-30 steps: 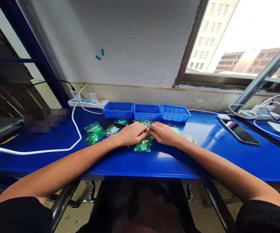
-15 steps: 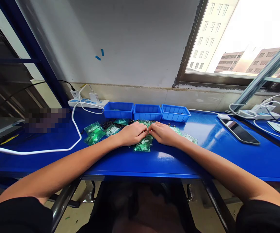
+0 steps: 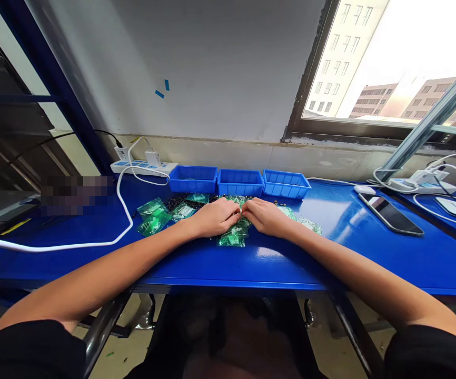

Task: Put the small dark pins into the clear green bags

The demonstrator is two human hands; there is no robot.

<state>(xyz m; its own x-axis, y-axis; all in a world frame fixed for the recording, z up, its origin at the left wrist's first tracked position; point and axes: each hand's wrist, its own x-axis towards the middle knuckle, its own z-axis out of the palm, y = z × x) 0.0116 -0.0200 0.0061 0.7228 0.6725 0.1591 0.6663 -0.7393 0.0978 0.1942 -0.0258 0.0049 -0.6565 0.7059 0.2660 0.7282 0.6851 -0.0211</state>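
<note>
the left hand (image 3: 213,217) and the right hand (image 3: 266,217) meet over the middle of the blue table (image 3: 220,268), nearer its back edge than a glance suggests, their fingertips almost touching above a small pile of green packets (image 3: 231,239). both hands are curled with the fingers drawn inward; something small may sit between the tips, but the view is too coarse there, and i cannot tell whether either grip is pinching a part or only resting close.

the work in hand looks like fine two-handed fingertip handling at the pile, with the forearms reaching in from the front edge. from this pose, any move calls for small, even finger motions, and for keeping the slippery-looking packets beneath from sliding.

more green bags (image 3: 155,216) lie to the left of the left hand, beside dark small parts (image 3: 176,201), and a pale packet (image 3: 310,226) lies just past the right wrist. along the back edge stand three blue bins side by side: the left bin (image 3: 193,180), the middle bin (image 3: 240,184) and the right bin (image 3: 287,185). a white cable (image 3: 122,205) curves across the left part, and a phone (image 3: 392,213) lies toward the back right corner.
</note>
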